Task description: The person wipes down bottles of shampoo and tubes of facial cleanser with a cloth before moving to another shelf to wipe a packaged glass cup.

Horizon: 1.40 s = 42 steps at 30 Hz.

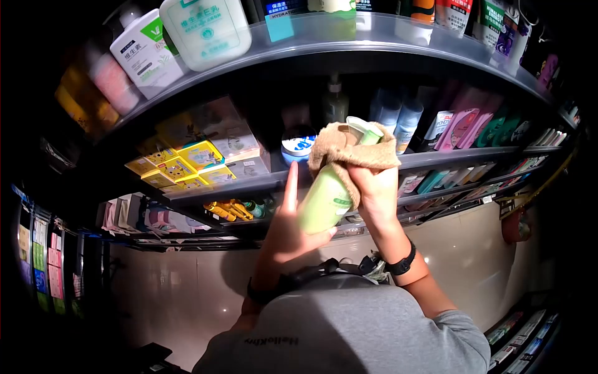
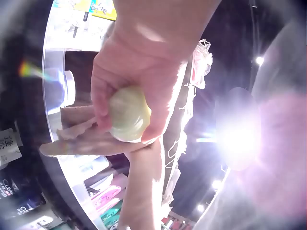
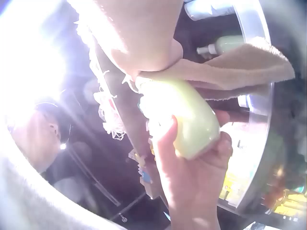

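A pale green bottle (image 1: 322,201) is held tilted in front of the person, its top up and to the right. The left hand (image 1: 285,232) grips its lower end, thumb on one side and fingers on the other, with the index finger pointing up in the head view. Around the bottle's upper part the right hand (image 1: 376,192) holds a tan cloth (image 1: 333,148). A white and green top (image 1: 367,131) pokes out of the folds. In the left wrist view the bottle's rounded base (image 2: 129,117) shows within the left hand; the right wrist view shows the cloth (image 3: 244,67) draped beside the bottle.
A curved shelf (image 1: 280,184) behind the hands carries yellow boxes (image 1: 187,163), a blue and white tub (image 1: 298,144) and pink tubes (image 1: 464,128). An upper shelf edge (image 1: 374,37) with large bottles (image 1: 205,34) juts out above. Tiled floor (image 1: 168,280) lies below.
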### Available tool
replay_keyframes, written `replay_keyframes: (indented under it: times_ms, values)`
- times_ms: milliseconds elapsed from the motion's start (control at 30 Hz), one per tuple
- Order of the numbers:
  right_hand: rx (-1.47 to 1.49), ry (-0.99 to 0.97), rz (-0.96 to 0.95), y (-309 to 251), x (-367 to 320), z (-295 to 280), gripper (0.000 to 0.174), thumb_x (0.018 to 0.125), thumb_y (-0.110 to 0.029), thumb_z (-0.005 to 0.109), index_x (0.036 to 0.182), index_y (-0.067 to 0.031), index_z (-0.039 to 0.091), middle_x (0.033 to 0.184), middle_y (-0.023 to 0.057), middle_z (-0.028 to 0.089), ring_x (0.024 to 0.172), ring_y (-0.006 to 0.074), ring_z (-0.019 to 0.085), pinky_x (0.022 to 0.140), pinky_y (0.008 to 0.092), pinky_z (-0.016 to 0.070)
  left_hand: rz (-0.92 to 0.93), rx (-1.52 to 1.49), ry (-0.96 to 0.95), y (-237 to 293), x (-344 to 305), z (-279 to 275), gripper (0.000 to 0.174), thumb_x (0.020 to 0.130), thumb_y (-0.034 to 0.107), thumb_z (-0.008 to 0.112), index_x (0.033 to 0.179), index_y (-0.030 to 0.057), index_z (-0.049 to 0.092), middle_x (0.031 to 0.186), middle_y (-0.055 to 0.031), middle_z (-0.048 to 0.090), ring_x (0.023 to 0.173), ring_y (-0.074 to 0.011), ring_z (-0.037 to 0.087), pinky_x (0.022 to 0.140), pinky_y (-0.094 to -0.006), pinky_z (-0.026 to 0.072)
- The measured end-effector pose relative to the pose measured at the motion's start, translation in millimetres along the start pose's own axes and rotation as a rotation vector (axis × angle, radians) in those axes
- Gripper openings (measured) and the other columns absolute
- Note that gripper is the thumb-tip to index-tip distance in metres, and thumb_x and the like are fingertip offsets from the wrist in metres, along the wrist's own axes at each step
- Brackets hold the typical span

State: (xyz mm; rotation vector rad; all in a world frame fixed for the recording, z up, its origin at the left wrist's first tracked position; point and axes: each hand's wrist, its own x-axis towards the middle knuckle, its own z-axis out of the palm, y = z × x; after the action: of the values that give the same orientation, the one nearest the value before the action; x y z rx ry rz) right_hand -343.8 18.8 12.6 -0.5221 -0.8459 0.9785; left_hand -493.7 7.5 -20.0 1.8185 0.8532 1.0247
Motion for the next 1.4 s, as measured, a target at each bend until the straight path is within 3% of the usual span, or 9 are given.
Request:
replay_keyframes:
  times_ms: [333,433,500,567,700,767,900,1100,1400]
  values:
    - [-0.487,-0.207,-0.037,12.3,-14.4,0.0,0.091,0.049,-0.024,0.084,0.122,-0.0013,0.035,0.116,0.0102,0.042,0.11,0.0199,0.041,0.095,0.0331,0.033,0.32,0.308,0.041,6.5,21.7,-8.2,0.117,0.058,0.014,0.078,0.133,-0.006,-0.01,0.132,-0.0239,0.03,0.125,-0.0306,0.03,0.107,-0.0402,0.0156]
    - [-0.338,-0.342,0.141,22.4,-11.0,-18.0,0.093,0.049,-0.024,0.084,0.124,-0.0012,0.033,0.117,0.0113,0.043,0.109,0.018,0.042,0.093,0.0333,0.0355,0.268,-0.466,-0.147,-14.5,16.2,-10.4,0.107,0.07,0.029,0.071,0.135,-0.0037,-0.007,0.14,-0.0212,0.013,0.131,-0.0262,0.013,0.107,-0.0378,0.0125]
    - [-0.325,-0.371,0.249,18.3,-16.1,-22.5,0.096,0.047,-0.023,0.084,0.125,-0.0006,0.032,0.118,0.012,0.043,0.107,0.0172,0.044,0.091,0.033,0.0379,0.01,-0.484,-0.044,-10.5,13.3,0.1,0.1,0.078,0.044,0.06,0.137,0.0013,-0.007,0.143,-0.0149,0.008,0.131,-0.0249,0.012,0.107,-0.0371,0.0094]
    - [-0.425,-0.324,0.374,16.3,-18.5,-25.7,0.099,0.045,-0.022,0.085,0.125,0.0001,0.031,0.118,0.0126,0.043,0.105,0.017,0.045,0.09,0.0317,0.0391,0.007,-0.649,-0.069,-14.5,19.3,4.4,0.104,0.071,0.079,0.02,0.137,0.0064,-0.013,0.145,-0.0114,-0.005,0.133,-0.0212,0.002,0.107,-0.0371,0.0046]
    - [-0.617,-0.337,-0.045,17.8,-14.1,-32.9,0.096,0.046,-0.026,0.085,0.123,0.0004,0.034,0.116,0.0142,0.044,0.106,0.0212,0.046,0.091,0.032,0.037,0.114,-0.61,0.001,-28.8,24.5,13.2,0.096,0.076,0.074,0.015,0.138,0.0026,0.002,0.144,-0.014,0.008,0.132,-0.0227,0.012,0.106,-0.0361,0.0126]
    - [-0.862,-0.387,-0.217,13.7,-15.2,-36.2,0.082,0.052,-0.026,0.082,0.118,0.0,0.041,0.114,0.0135,0.045,0.106,0.0228,0.046,0.092,0.0327,0.035,-0.113,0.025,-0.12,-32.9,16.0,5.1,0.083,0.084,0.064,0.019,0.134,-0.0012,0.02,0.136,-0.0174,0.026,0.127,-0.026,0.026,0.102,-0.0366,0.0219]
    - [-0.741,-0.328,-0.036,23.0,-23.5,-53.2,0.077,0.055,-0.024,0.081,0.117,-0.0004,0.042,0.116,0.0134,0.047,0.107,0.0223,0.046,0.091,0.0328,0.0367,0.238,0.441,-0.029,-27.7,26.6,1.0,0.04,0.083,0.022,0.052,0.113,-0.0049,0.046,0.116,-0.023,0.037,0.111,-0.0374,0.037,0.095,-0.0421,0.0298]
    - [-0.635,-0.549,0.201,16.3,-24.2,-68.3,0.08,0.054,-0.021,0.081,0.121,-0.0013,0.042,0.117,0.0114,0.048,0.109,0.0214,0.047,0.092,0.0327,0.0365,0.183,-0.331,-0.034,-25.4,29.6,9.8,0.058,0.059,0.009,0.074,0.111,-0.0002,0.05,0.116,-0.0132,0.052,0.119,-0.0273,0.04,0.098,-0.0392,0.0321]
    - [-0.531,-0.722,0.331,21.6,-28.1,-70.1,0.079,0.055,-0.019,0.08,0.122,-0.0018,0.042,0.119,0.0099,0.048,0.106,0.0166,0.047,0.091,0.0303,0.0378,0.511,0.003,0.054,-20.8,23.4,6.5,0.06,0.057,0.02,0.076,0.109,0.003,0.051,0.112,-0.0138,0.056,0.115,-0.0283,0.044,0.096,-0.043,0.0335]
